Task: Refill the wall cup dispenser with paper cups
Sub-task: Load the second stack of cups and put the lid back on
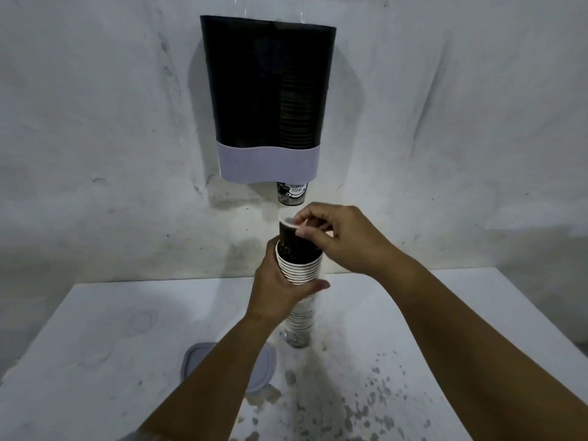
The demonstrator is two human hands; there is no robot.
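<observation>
A dark wall cup dispenser (267, 90) with a pale lilac band hangs on the wall, and a printed paper cup (291, 193) pokes out of its right-hand outlet. Below it my left hand (280, 284) is wrapped around a tall stack of paper cups (299, 268) whose lower part runs down toward the table. My right hand (334, 240) pinches the rim of the top cup (290, 235), a dark cup partly lifted out of the stack, tilted slightly. The dispenser's right column shows stacked cups through the dark cover.
A white table (95, 361) stands against the grey-white wall, speckled with dark marks at the front right. A grey plastic lid (257, 370) lies flat on the table under my left forearm.
</observation>
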